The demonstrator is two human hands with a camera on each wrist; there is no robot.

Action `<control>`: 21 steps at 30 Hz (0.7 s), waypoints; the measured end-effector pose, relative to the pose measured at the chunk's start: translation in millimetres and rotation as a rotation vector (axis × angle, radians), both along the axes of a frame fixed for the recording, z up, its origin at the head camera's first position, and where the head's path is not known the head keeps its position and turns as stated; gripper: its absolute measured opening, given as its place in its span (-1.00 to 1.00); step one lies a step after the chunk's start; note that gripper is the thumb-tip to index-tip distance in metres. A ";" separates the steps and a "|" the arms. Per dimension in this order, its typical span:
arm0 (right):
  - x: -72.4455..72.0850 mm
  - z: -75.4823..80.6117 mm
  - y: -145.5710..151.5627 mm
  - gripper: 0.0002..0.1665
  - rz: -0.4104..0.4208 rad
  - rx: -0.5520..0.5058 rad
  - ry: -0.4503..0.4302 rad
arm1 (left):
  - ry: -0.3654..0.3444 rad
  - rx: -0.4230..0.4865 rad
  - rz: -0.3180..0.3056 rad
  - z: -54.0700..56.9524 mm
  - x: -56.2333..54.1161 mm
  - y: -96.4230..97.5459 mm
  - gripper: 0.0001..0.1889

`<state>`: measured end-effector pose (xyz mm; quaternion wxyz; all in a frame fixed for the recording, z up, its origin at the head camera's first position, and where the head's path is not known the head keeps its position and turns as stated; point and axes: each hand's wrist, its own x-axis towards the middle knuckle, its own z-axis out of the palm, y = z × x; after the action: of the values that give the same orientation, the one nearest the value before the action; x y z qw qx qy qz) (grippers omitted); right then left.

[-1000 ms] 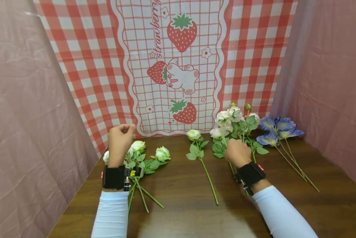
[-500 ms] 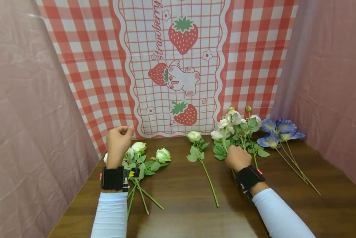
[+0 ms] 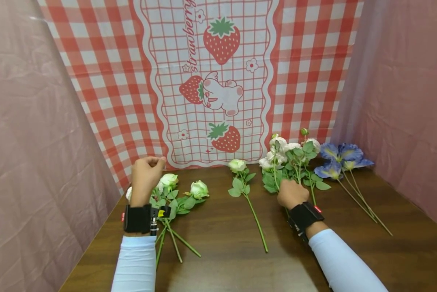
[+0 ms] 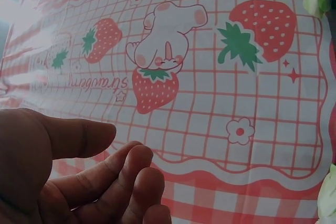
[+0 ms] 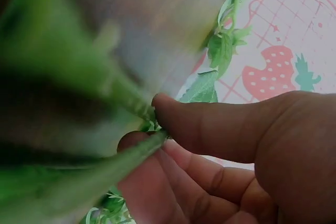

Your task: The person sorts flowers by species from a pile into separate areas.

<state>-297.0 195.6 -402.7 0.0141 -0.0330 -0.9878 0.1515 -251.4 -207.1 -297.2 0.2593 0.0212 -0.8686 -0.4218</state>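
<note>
My right hand [image 3: 293,193] pinches the green stem [image 5: 113,169] of a white, many-headed artificial flower [image 3: 275,157] between thumb and fingers. In the head view its blooms and bud stand just beyond the hand. More white blooms with green leaves [image 3: 298,162] lie right behind and beside it. My left hand [image 3: 146,178] hangs above the left-hand flowers with nothing in it. Its fingers are loosely bent and the thumb [image 4: 86,137] stands apart from the fingertips. Below it lies a bunch of pale green-white roses [image 3: 168,181], partly hidden by the wrist, with several stems fanned toward the front.
A single pale green rose [image 3: 237,165] lies in the middle of the brown wooden table [image 3: 225,239]. Blue-violet flowers [image 3: 340,156] lie at the far right. A red-and-white strawberry cloth [image 3: 218,89] hangs behind the table, with pink curtains [image 3: 404,113] at the sides.
The white flower in my right hand has tipped leftward, its bud and upper blooms now further left and a little lower. Both hands have stayed nearly in place.
</note>
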 end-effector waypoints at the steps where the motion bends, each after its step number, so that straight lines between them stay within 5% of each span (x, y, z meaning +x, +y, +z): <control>1: -0.1 -0.4 0.4 -0.84 0.002 0.002 -0.002 | -0.008 -0.013 -0.001 -0.4 -0.7 -0.6 -0.61; 14: -4.1 -4.4 4.7 -0.81 0.025 0.003 -0.026 | -0.070 -0.164 -0.063 -8.7 -4.8 -13.0 -0.64; 21: -1.9 0.1 4.1 -0.78 0.023 0.003 -0.008 | -0.265 -0.237 -0.076 -14.1 -8.4 -29.4 -0.61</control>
<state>-298.9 199.7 -402.5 0.0083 -0.0222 -0.9884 0.1499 -259.8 -236.5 -311.4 0.1271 0.0129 -0.9389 -0.3195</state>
